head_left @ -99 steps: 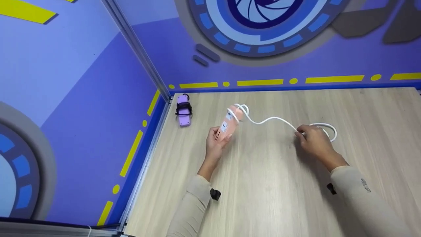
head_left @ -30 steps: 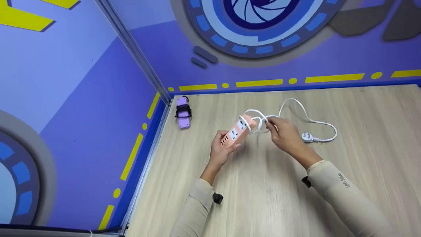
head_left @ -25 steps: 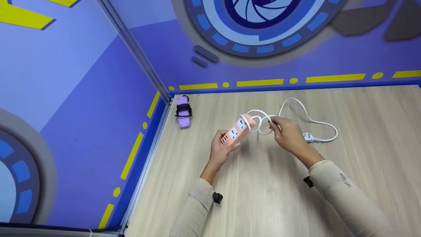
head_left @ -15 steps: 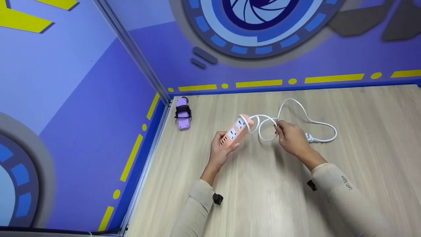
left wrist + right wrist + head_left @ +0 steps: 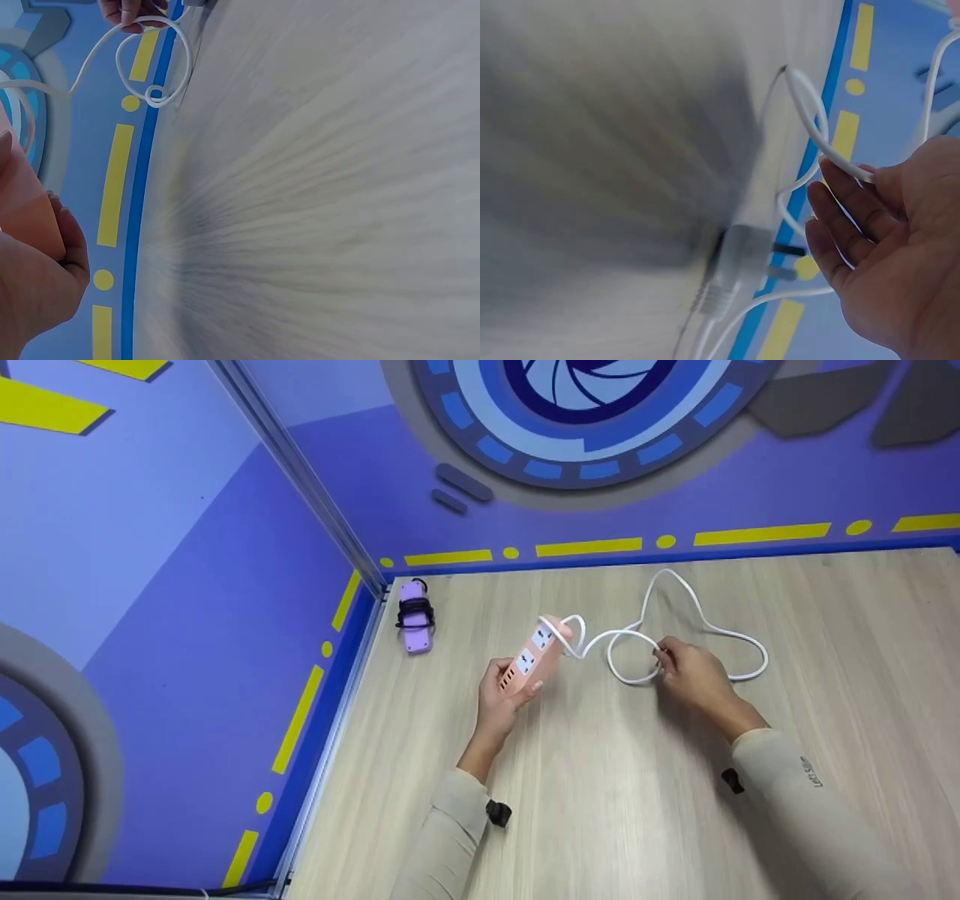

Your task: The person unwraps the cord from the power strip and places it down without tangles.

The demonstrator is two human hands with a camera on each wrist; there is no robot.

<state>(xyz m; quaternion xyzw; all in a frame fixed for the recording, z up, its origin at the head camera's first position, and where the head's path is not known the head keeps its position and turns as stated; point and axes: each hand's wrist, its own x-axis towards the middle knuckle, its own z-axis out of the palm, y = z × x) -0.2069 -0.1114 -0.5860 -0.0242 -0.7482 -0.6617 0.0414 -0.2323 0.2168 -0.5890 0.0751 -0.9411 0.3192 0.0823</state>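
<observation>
My left hand [image 5: 501,706] grips the lower end of a peach power strip [image 5: 534,656], held tilted with its white sockets facing up. A white cord [image 5: 621,633] still loops round the strip's far end. Further right, my right hand [image 5: 694,675] pinches that cord between thumb and index finger, the other fingers extended in the right wrist view. Below the pinch the cord hangs in a round loop, and its remainder curves over the table behind the hand. The plug [image 5: 742,262] lies on the table beside the right hand; in the head view that hand hides it.
A purple power strip [image 5: 416,637] wrapped in its black cord lies at the table's back left corner. Blue and purple panels [image 5: 600,521] stand along the left and back edges of the wooden table [image 5: 585,810].
My right hand has drawn the cord right, away from the strip, after moving in close to it a second ago. The cord's turns at the strip's end look looser. My left hand keeps its grip.
</observation>
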